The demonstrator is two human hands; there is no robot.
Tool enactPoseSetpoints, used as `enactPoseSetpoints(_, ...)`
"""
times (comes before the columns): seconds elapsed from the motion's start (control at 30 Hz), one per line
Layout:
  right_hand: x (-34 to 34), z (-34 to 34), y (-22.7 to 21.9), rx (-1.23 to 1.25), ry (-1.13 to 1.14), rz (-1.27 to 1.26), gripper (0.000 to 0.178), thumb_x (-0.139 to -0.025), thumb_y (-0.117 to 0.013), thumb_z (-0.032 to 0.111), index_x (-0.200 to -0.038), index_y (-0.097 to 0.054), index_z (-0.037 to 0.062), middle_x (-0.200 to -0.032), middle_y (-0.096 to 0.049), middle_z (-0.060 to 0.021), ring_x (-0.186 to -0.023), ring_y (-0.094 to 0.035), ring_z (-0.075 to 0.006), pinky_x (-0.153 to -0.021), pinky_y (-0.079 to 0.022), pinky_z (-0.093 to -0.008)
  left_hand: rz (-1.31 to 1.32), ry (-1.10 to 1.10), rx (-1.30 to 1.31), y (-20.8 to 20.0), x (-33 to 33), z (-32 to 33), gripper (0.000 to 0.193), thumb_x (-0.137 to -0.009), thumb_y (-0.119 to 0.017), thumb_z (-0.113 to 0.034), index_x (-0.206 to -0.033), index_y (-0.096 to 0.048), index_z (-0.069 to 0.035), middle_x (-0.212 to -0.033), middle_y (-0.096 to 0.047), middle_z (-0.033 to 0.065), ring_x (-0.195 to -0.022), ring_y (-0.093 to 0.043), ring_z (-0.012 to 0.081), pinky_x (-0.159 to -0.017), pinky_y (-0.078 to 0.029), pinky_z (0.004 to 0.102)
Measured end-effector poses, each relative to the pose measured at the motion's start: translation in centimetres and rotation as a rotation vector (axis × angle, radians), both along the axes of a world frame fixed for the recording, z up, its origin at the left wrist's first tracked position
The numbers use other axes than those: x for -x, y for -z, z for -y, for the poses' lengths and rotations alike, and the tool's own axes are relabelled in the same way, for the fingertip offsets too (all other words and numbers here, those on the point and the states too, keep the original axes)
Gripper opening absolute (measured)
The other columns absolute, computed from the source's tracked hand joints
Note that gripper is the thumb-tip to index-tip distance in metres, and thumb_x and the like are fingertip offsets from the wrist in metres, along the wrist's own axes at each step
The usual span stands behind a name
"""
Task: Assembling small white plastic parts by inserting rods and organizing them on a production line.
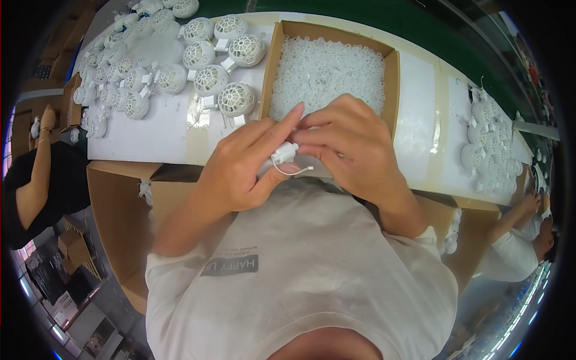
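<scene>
My left hand (247,162) is closed around a small white plastic part (283,153) in front of my chest. A thin white cord (294,173) loops out of the part and ends free to the right. At the part's right end, the thumb and fingers of my right hand (348,144) are pinched together against it. Whether a smaller piece sits between those fingertips is hidden. Just beyond both hands stands an open cardboard box (391,90) filled with small clear plastic pieces (330,69).
White lattice-shelled balls (236,99) crowd the left of the white table (162,147); more white pieces (489,138) lie at the right. Open cartons (117,210) stand below the table edge. Co-workers' arms show at left (41,174) and right (510,219).
</scene>
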State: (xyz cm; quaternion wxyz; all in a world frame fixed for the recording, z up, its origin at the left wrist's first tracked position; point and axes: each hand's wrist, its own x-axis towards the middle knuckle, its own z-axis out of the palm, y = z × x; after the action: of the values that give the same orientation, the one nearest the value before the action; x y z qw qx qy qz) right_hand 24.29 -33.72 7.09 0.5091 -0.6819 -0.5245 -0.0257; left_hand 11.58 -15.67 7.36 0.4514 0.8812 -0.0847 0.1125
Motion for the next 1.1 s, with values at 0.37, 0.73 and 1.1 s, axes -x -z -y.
enactPoseSetpoints(0.37,1.5,0.3,1.4,-0.082,-0.183,-0.315,0.027,-0.069,-0.077,-0.005,-0.095,-0.074,0.0003,-0.085,-0.070,-0.0078,-0.071,-0.059,-0.0205,-0.061,-0.048,-0.0296,-0.091,0.118,0.377,1.1,0.8,0.7,0.067,-0.102,-0.052,-0.040,-0.151,-0.038,0.004,-0.106,-0.065,0.0182,-0.091,-0.064,0.0279,-0.085,-0.049,0.0338)
enactPoseSetpoints(0.73,0.9,1.3,-0.9,0.152,-0.089,0.137,0.020,-0.073,-0.075,-0.005,-0.092,-0.070,-0.0017,-0.083,-0.068,-0.0093,-0.071,-0.060,-0.0221,-0.067,-0.049,-0.0336,-0.349,0.103,0.490,1.0,0.5,1.9,0.067,-0.106,-0.045,-0.041,-0.155,-0.030,0.003,-0.116,-0.065,0.0150,-0.104,-0.062,0.0202,-0.093,-0.047,0.0313)
enactPoseSetpoints(1.1,-2.3,1.0,3.1,0.251,0.154,-0.159,0.011,-0.078,-0.075,0.007,-0.088,-0.072,0.0030,-0.076,-0.063,-0.0077,-0.075,-0.058,-0.0263,-0.066,-0.048,-0.0366,-0.484,0.071,1.189,1.6,2.3,-1.2,0.063,-0.104,-0.049,-0.031,-0.156,-0.029,-0.002,-0.133,-0.056,0.0171,-0.116,-0.060,0.0246,-0.099,-0.049,0.0362)
